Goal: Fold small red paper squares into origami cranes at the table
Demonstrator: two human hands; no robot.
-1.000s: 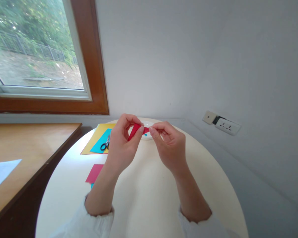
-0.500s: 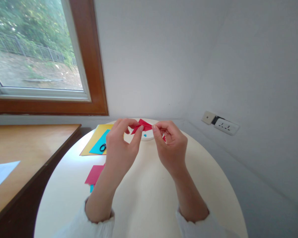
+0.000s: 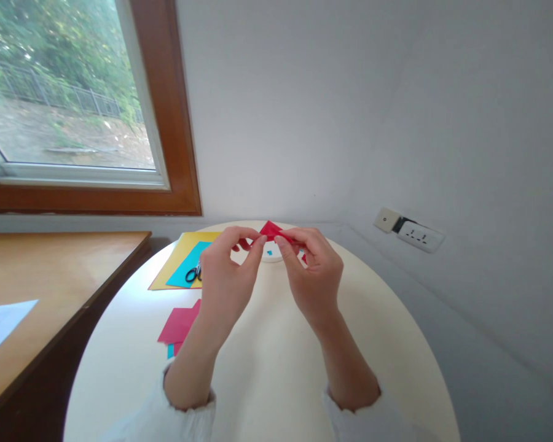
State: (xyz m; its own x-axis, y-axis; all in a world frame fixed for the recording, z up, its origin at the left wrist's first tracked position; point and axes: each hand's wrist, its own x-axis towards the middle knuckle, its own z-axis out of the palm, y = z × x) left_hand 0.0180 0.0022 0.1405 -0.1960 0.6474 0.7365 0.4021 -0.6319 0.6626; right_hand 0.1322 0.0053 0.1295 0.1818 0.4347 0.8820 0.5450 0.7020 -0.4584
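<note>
A folded piece of red paper (image 3: 270, 229) is held up over the far part of the table, one corner pointing away from me. My left hand (image 3: 230, 270) pinches its left side between thumb and fingers. On the right side, my right hand (image 3: 314, 270) grips it the same way, the two thumbs close together. Part of the paper is hidden behind my fingers. Beyond and below it lies a white round dish (image 3: 273, 258) with a small blue scrap (image 3: 270, 252) in it. A red scrap (image 3: 304, 258) shows beside my right hand.
Left on the round white table (image 3: 276, 380) are yellow paper (image 3: 177, 261), blue paper (image 3: 179, 274) and black-handled scissors (image 3: 191, 274). Nearer me lie pink-red paper pieces (image 3: 179, 325). A wooden desk (image 3: 64, 264) stands at left; a wall socket (image 3: 419, 234) is at right.
My right hand has shifted slightly left, bringing the thumbs closer together. The red paper has turned, its peak now more central and its left flap out of sight.
</note>
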